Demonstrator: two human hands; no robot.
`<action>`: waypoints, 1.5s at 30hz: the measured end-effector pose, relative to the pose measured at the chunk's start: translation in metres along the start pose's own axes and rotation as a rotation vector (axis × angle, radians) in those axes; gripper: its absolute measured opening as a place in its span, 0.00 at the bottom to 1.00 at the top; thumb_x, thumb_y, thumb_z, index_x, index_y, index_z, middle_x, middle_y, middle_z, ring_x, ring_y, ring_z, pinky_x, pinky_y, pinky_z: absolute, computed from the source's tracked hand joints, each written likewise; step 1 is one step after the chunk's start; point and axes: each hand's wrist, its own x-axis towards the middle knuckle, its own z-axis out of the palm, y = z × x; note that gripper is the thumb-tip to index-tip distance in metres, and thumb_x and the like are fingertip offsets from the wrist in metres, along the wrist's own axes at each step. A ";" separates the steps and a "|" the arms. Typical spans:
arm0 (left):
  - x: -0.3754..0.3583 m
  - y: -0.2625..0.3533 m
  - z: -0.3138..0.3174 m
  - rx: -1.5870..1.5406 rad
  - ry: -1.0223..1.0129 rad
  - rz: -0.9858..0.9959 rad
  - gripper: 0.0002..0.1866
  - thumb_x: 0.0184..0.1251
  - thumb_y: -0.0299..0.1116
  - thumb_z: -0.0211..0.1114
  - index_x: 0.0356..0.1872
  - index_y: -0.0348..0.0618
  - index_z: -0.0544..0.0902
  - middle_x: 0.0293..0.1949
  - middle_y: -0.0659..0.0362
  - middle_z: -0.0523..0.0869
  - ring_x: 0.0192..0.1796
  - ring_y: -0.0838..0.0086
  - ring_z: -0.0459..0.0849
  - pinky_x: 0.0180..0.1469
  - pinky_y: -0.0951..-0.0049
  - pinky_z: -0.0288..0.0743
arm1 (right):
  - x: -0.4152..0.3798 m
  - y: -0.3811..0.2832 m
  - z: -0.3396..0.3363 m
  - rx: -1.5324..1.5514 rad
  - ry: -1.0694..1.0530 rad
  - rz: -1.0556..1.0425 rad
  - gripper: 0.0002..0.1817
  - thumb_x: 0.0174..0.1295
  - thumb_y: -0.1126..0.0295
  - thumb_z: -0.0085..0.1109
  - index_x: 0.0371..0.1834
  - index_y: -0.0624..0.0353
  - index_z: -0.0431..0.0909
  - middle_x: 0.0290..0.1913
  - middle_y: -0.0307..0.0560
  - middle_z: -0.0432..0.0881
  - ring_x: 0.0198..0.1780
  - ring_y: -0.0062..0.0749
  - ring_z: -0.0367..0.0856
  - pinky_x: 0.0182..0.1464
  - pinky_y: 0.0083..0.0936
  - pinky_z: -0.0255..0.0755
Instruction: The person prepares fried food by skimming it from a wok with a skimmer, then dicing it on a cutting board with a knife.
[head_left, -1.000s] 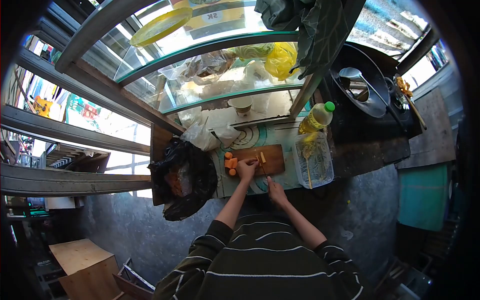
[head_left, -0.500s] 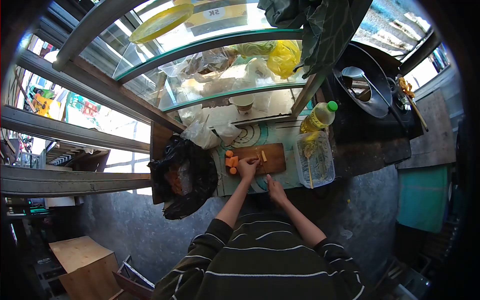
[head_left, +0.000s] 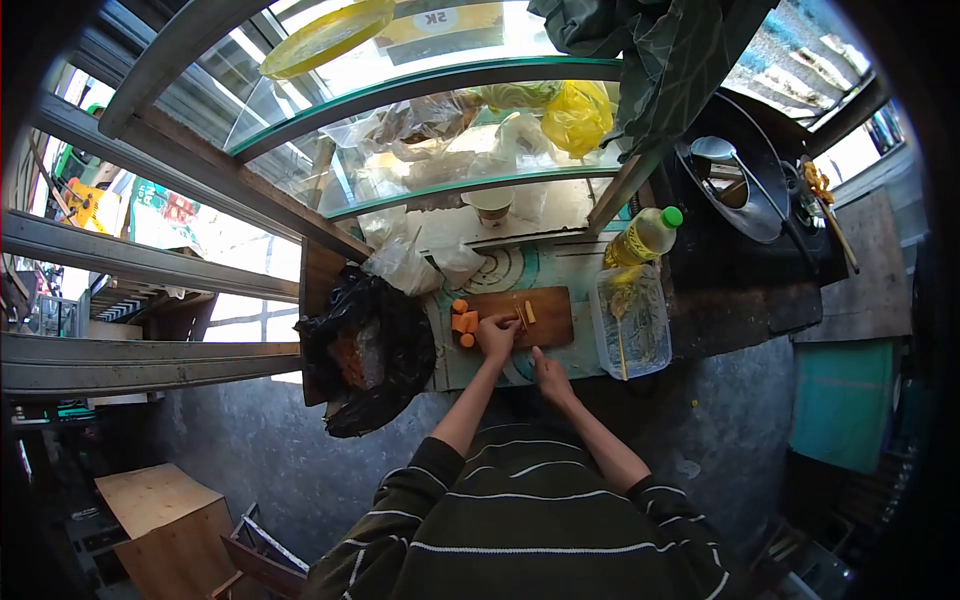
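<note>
A wooden cutting board (head_left: 552,327) lies on the counter in front of me. My left hand (head_left: 496,338) rests on the board, its fingers closed on a piece of carrot that they mostly cover. Just right of those fingertips are cut carrot sticks (head_left: 530,313). Thicker orange carrot chunks (head_left: 464,322) sit at the board's left end. At the board's front edge my right hand (head_left: 550,375) is wrapped around a knife handle. The knife's blade (head_left: 527,343) points away from me toward the carrot and is hard to make out.
Right of the board stands a clear plastic tub (head_left: 633,340) with a utensil in it, and behind it an oil bottle (head_left: 645,237). A black plastic bag (head_left: 405,340) lies to the left. A wok (head_left: 740,190) is at the right; a glass case (head_left: 470,180) stands behind.
The view has shifted slightly. Both hands stay in nearly the same place over the board, with the knife and carrot pieces little changed.
</note>
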 end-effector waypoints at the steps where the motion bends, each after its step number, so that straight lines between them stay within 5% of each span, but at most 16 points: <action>1: -0.001 0.001 0.000 0.043 0.012 0.020 0.08 0.51 0.21 0.63 0.33 0.30 0.81 0.26 0.54 0.84 0.27 0.75 0.83 0.28 0.80 0.77 | -0.001 -0.002 0.001 -0.036 0.039 -0.049 0.36 0.63 0.43 0.28 0.23 0.71 0.69 0.22 0.70 0.68 0.34 0.65 0.70 0.36 0.44 0.61; 3: -0.002 0.004 -0.002 0.086 0.028 0.041 0.08 0.51 0.21 0.63 0.33 0.30 0.81 0.25 0.54 0.84 0.26 0.75 0.83 0.28 0.80 0.77 | -0.002 -0.007 0.001 -0.073 0.074 -0.101 0.36 0.63 0.43 0.28 0.24 0.71 0.70 0.24 0.72 0.69 0.37 0.67 0.69 0.36 0.45 0.61; 5: -0.001 0.003 -0.003 0.138 -0.009 0.009 0.10 0.52 0.21 0.62 0.37 0.29 0.79 0.29 0.52 0.83 0.31 0.72 0.83 0.33 0.79 0.78 | -0.001 -0.008 0.000 -0.084 0.098 -0.111 0.37 0.63 0.42 0.29 0.17 0.70 0.65 0.15 0.59 0.65 0.23 0.47 0.68 0.30 0.41 0.59; 6: 0.000 0.002 -0.002 0.136 -0.010 0.008 0.10 0.52 0.21 0.62 0.37 0.29 0.79 0.29 0.52 0.83 0.31 0.72 0.83 0.33 0.79 0.78 | 0.000 -0.008 -0.001 -0.087 0.098 -0.110 0.37 0.63 0.42 0.29 0.17 0.70 0.65 0.15 0.59 0.65 0.23 0.47 0.68 0.30 0.41 0.59; 8: 0.004 -0.005 -0.003 0.081 -0.017 0.022 0.10 0.51 0.22 0.63 0.36 0.29 0.80 0.29 0.52 0.83 0.30 0.73 0.83 0.33 0.79 0.77 | -0.001 -0.011 -0.001 -0.113 0.050 -0.070 0.37 0.63 0.43 0.27 0.24 0.71 0.70 0.26 0.73 0.69 0.40 0.67 0.68 0.37 0.45 0.61; 15: 0.002 -0.001 -0.004 0.133 -0.025 0.052 0.11 0.50 0.22 0.64 0.36 0.29 0.80 0.28 0.53 0.83 0.28 0.74 0.83 0.31 0.79 0.77 | 0.004 -0.011 0.000 -0.114 0.070 -0.072 0.37 0.63 0.43 0.26 0.25 0.70 0.71 0.28 0.72 0.71 0.41 0.66 0.69 0.38 0.45 0.62; 17: 0.000 0.002 -0.004 0.082 -0.037 0.033 0.11 0.50 0.23 0.64 0.35 0.29 0.80 0.27 0.53 0.83 0.28 0.74 0.83 0.30 0.79 0.77 | 0.012 -0.005 0.005 -0.102 0.129 -0.091 0.38 0.62 0.41 0.29 0.19 0.71 0.68 0.18 0.61 0.68 0.24 0.50 0.69 0.31 0.40 0.61; 24: -0.004 0.007 -0.002 0.148 -0.002 0.048 0.12 0.48 0.25 0.66 0.34 0.30 0.80 0.26 0.54 0.84 0.28 0.76 0.82 0.32 0.79 0.77 | 0.019 0.002 0.002 -0.036 0.130 -0.094 0.36 0.61 0.39 0.32 0.13 0.64 0.65 0.12 0.49 0.64 0.17 0.35 0.65 0.21 0.31 0.56; 26: -0.008 0.010 -0.001 0.362 0.041 0.183 0.14 0.44 0.27 0.69 0.34 0.31 0.81 0.26 0.55 0.84 0.28 0.76 0.83 0.33 0.79 0.77 | 0.012 -0.008 -0.004 0.295 -0.052 0.205 0.32 0.58 0.37 0.35 0.11 0.54 0.60 0.10 0.36 0.58 0.11 0.23 0.55 0.14 0.23 0.48; 29: -0.006 0.005 -0.002 0.342 0.033 0.241 0.15 0.41 0.29 0.72 0.33 0.33 0.82 0.26 0.55 0.84 0.28 0.75 0.83 0.33 0.78 0.76 | 0.001 -0.016 -0.011 0.426 -0.149 0.321 0.30 0.56 0.35 0.38 0.12 0.48 0.56 0.10 0.28 0.54 0.09 0.17 0.49 0.11 0.17 0.42; 42: -0.011 0.010 -0.006 0.515 0.058 0.241 0.15 0.39 0.30 0.69 0.33 0.38 0.83 0.26 0.53 0.84 0.29 0.69 0.83 0.36 0.74 0.74 | -0.017 -0.008 -0.020 0.500 -0.228 0.405 0.30 0.54 0.33 0.39 0.11 0.47 0.55 0.10 0.29 0.52 0.10 0.18 0.48 0.13 0.17 0.42; 45: -0.007 0.018 -0.018 0.704 0.150 0.490 0.16 0.40 0.27 0.65 0.36 0.39 0.82 0.30 0.51 0.82 0.35 0.62 0.81 0.40 0.68 0.73 | -0.021 -0.001 -0.021 0.441 -0.246 0.360 0.30 0.55 0.35 0.39 0.11 0.47 0.56 0.10 0.29 0.53 0.10 0.18 0.49 0.14 0.17 0.43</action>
